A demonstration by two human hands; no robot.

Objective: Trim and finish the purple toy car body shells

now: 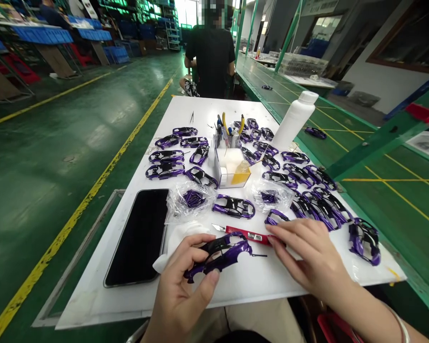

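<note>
Finds left hand (pixel 177 286) clamped on a purple-and-black model car body shell (pixel 230 257), lower centre of frame, pinched at its left end between thumb and fingers, apparently to leave the glossy side and right end exposed. Finds right hand (pixel 312 247), lower right of centre, with thumb and index finger at the right end of a red craft knife (pixel 248 235); cannot tell a closed pinch from a light touch. Notes knife blade (pixel 219 227) pointing left, away from the right hand, presumably for safe handling. Notes loose shells (pixel 169 166) set out at left and right of the white table (pixel 89 305), likely spaced to limit rubbing, and yellow-handled pliers (pixel 224 120) upright at the back of a clear organiser (pixel 229 180), centre, probably to save room.

Cannot see the held shell's underside or the left fingertips behind it. Cannot confirm attachment of a thin dark strip (pixel 259 255) at its right end. Records another shell (pixel 271 215) partly hidden behind the right hand, purple pieces (pixel 195 197) blurred by crumpled plastic, and left wrist cut off at bottom edge
</note>
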